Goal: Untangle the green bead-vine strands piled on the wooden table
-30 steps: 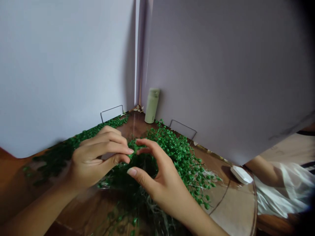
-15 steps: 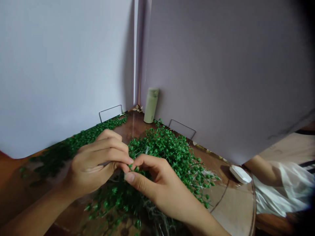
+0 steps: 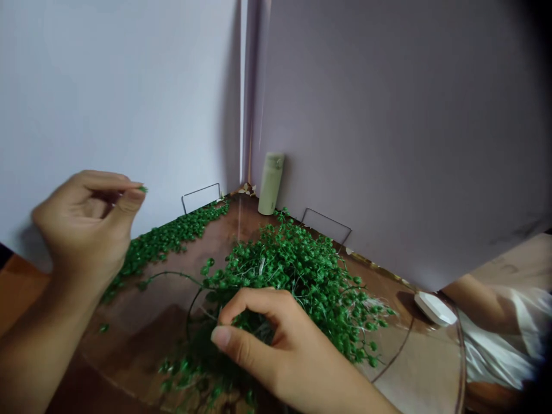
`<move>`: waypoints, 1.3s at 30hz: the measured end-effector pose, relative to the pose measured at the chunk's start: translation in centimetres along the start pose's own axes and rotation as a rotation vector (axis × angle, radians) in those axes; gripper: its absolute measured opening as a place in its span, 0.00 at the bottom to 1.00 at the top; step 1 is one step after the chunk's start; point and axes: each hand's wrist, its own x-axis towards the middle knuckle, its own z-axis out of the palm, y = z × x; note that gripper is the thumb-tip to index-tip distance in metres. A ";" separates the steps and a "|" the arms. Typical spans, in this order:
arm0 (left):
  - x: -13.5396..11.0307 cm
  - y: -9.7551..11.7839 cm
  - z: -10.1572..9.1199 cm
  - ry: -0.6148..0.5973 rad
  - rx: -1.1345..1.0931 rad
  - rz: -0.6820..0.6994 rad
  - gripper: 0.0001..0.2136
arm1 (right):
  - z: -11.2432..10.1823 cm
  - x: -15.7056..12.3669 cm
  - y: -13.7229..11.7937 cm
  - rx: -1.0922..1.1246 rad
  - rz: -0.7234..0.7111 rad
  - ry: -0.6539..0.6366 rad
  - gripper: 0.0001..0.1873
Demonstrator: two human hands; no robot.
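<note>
- Pinching a tiny green sprig (image 3: 142, 188) between thumb and forefinger, the left hand (image 3: 84, 221) is held high above the table, its grip closed on that one piece, which keeps the sprig well apart from the greenery below.
- Along the left board lies a strand of beaded greenery (image 3: 168, 237), stretched flat on the glossy wooden table (image 3: 233, 241). Just behind it, a wire stand (image 3: 200, 198) seems to prop up the white board (image 3: 129, 86).
- Upright in the corner where the boards meet, a pale green flask (image 3: 270, 184) stands behind the greenery, away from the hands.
- At the centre sits a tangled heap of beaded greenery (image 3: 297, 270), with thin stems looping out to its left.
- The right hand (image 3: 259, 345) rests at the heap's near edge, fingers (image 3: 245, 298) curled into it and grip half closed. Whether it pinches a stem cannot be told from here.
- Behind the heap, a second wire stand (image 3: 326, 221) seems to brace the lilac board (image 3: 388, 115).
- Near the table's right edge lies a white rounded object (image 3: 435, 309). Beyond it show a forearm (image 3: 478, 305) and a white sleeve (image 3: 495, 345), and whose they are cannot be told.
</note>
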 end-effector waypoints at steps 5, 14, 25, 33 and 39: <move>0.4 -1.4 -0.4 -0.035 0.108 -0.109 0.10 | -0.2 0.3 0.2 -0.016 -0.005 0.007 0.10; -0.6 0.2 0.4 -0.086 0.223 -0.102 0.10 | -0.2 0.1 0.7 -0.009 0.057 -0.022 0.10; -0.5 -1.0 -0.3 -0.135 0.259 -0.023 0.08 | 0.0 0.4 1.0 0.033 0.010 -0.014 0.06; -0.3 -2.1 -0.2 -0.146 0.314 0.074 0.07 | -0.1 0.3 0.9 0.007 0.016 -0.012 0.05; -0.3 -3.0 0.1 -0.265 0.393 0.029 0.12 | 0.1 0.4 1.2 0.070 -0.010 -0.005 0.06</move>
